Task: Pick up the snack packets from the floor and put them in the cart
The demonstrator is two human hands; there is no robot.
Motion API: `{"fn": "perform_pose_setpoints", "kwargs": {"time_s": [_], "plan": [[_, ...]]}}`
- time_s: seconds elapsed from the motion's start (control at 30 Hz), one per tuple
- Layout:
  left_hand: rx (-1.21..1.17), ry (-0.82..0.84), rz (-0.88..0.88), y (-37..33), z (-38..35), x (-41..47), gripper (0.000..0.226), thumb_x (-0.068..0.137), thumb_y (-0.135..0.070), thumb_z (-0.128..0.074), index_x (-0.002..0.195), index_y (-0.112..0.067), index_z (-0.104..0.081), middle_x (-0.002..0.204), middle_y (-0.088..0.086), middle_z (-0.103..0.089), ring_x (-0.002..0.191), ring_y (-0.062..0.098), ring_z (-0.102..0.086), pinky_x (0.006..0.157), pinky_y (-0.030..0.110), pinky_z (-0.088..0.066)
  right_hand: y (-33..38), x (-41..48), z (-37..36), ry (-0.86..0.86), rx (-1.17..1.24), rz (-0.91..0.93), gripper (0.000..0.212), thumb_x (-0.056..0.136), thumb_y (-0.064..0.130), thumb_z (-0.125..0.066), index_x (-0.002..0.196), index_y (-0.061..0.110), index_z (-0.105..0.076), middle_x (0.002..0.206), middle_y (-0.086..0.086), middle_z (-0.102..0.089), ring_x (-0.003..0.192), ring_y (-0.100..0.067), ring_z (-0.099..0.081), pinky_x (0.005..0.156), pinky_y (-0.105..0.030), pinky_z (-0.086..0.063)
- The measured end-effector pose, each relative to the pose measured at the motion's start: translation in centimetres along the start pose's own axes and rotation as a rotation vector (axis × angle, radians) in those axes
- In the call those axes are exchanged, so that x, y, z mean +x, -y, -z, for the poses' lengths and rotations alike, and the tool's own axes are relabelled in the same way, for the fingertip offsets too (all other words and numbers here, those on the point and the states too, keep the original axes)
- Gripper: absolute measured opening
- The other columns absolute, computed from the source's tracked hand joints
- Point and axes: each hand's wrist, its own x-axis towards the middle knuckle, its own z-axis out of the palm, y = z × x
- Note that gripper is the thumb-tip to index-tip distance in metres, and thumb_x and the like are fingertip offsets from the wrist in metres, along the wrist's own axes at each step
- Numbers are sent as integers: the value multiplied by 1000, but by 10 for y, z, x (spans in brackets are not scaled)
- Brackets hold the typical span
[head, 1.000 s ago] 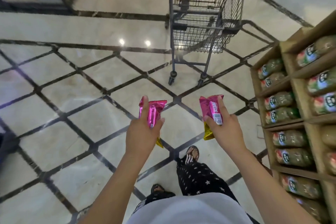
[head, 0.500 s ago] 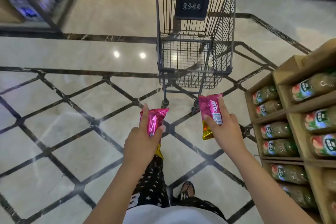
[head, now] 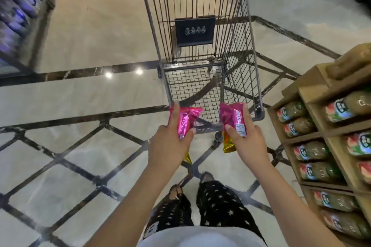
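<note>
**Two foil packets held at cart's near end**

Left hand [head: 170,142] grips a crinkled pink foil packet [head: 185,121] with a gold end; right hand [head: 248,140] grips a second pink-gold packet [head: 233,121] with a white barcode label. Both are held in the air just before the wire-mesh cart [head: 202,50]. Glossy marble floor [head: 80,90] with dark diamond inlay, cardboard shelf [head: 313,90] of bagged goods at right.

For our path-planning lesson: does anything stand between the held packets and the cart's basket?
Nothing visible does. The left packet and right packet, both held, are at the cart's near end; only its rim remains to clear.
</note>
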Motion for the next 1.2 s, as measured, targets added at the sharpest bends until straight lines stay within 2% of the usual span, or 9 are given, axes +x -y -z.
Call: {"fn": "perform_pose_setpoints", "kwargs": {"time_s": [0.13, 0.23, 0.47, 0.63, 0.73, 0.8, 0.83, 0.9, 1.2], "plan": [[47, 64, 14, -19, -12, 61, 83, 94, -62, -44, 148, -52, 18, 107, 9, -61, 87, 23, -63, 68, 30, -50, -2, 62, -2, -5, -47, -18, 78, 87, 61, -50, 147, 56, 1, 111, -7, -56, 94, -23, -58, 81, -38, -52], [72, 70, 22, -29, -27, 110, 83, 95, -59, -46, 152, -47, 13, 114, 6, -63, 89, 21, -64, 68, 27, -48, 3, 116, -3, 38, -104, -12, 79, 90, 57, -51, 152, 47, -1, 112, -6, -54, 97, -24, -54, 82, -34, -45], [159, 176, 157, -50, -56, 208, 83, 95, -60, -46, 151, -48, 13, 90, 5, -64, 69, 19, -62, 64, 34, -57, 1, 211, -6, 207, -201, -107, 89, 92, 55, -52, 156, 28, 5, 124, -17, -58, 107, -34, -60, 93, -44, -50], [185, 201, 211, -55, -73, 244, 83, 97, -54, -48, 154, -42, 12, 85, 4, -66, 68, 18, -62, 62, 34, -56, -6, 254, -11, 356, -295, -128, 88, 96, 52, -49, 155, 20, 7, 102, -13, -67, 83, -26, -65, 76, -34, -53], [188, 230, 263, -55, -80, 258, 86, 95, -60, -45, 153, -40, 15, 112, 16, -65, 96, 29, -65, 86, 42, -56, -7, 268, -13, 392, -300, -128, 86, 96, 52, -47, 156, 22, 7, 114, -16, -64, 92, -28, -64, 79, -34, -51], [244, 269, 308, -57, -78, 266, 88, 94, -67, -40, 152, -40, 19, 151, 28, -34, 137, 42, -39, 114, 48, -35, -8, 273, -12, 403, -288, -132, 84, 97, 51, -48, 156, 24, 5, 120, -19, -60, 100, -30, -61, 84, -36, -49], [275, 297, 314, -58, -75, 267, 88, 94, -67, -39, 152, -39, 20, 159, 28, -17, 146, 43, -22, 119, 48, -23, -9, 274, -11, 401, -304, -127, 83, 97, 50, -49, 156, 24, 4, 123, -20, -58, 105, -32, -59, 87, -37, -49], [317, 316, 284, -59, -69, 269, 87, 95, -67, -38, 153, -37, 19, 162, 25, -5, 149, 41, -12, 120, 46, -17, -11, 273, -10, 375, -361, -104, 84, 96, 51, -48, 156, 23, 3, 126, -21, -56, 110, -33, -58, 89, -39, -50], [493, 344, 53, -50, -61, 240, 85, 97, -62, -38, 157, -26, 9, 163, 22, -4, 151, 38, -5, 122, 45, -10, -19, 231, -14, 298, -497, -172, 84, 94, 57, -44, 155, 26, 4, 145, -17, -40, 132, -36, -40, 101, -48, -44]]}}
